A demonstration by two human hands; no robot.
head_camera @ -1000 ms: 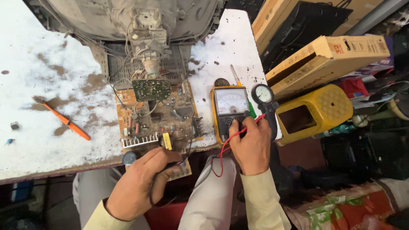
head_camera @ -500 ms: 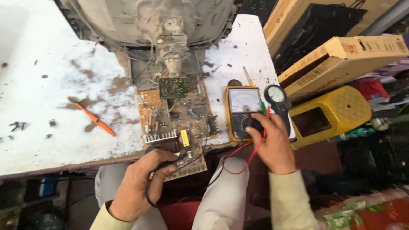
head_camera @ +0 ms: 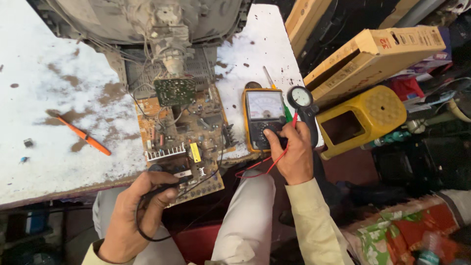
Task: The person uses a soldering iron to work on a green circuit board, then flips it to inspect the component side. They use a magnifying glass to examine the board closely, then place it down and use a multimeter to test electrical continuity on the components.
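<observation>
Far to my left an orange screwdriver [head_camera: 82, 140] lay on the stained white table [head_camera: 44, 98], slanting from upper left to lower right, well apart from either hand and touched by nothing.

My left hand [head_camera: 135, 216] sat low at the table's near edge, fingers curled tight around a black probe [head_camera: 169, 182] whose black lead looped down under my wrist. The probe's long axis ran roughly left to right, its tip pointing toward the near right corner of the brown circuit board [head_camera: 184, 142]. The board lay just above and to the right of my knuckles, overhanging the edge, its own long axis running away from me toward the neck of the grey picture tube [head_camera: 162, 29]. A small green board [head_camera: 175, 91] stood at that far end, and a finned metal heat sink [head_camera: 167, 152] sat close to the probe tip. Whether the tip actually touched the board I could not tell — my fingers hid the contact.

Further right, the yellow analogue meter [head_camera: 262, 118] lay flat, long axis also pointing away from me. My right hand [head_camera: 292, 154] rested on its lower half, thumb and fingertips closed on the black selector knob, with a red probe [head_camera: 293, 118] tucked along the fingers and its red lead [head_camera: 255, 172] trailing back toward my lap. So the left hand was much the nearer to the board, the right to the meter.

Beyond it stood a round dial gauge [head_camera: 300, 96], then a yellow plastic housing [head_camera: 360, 120] and a long cardboard box [head_camera: 373, 54].
</observation>
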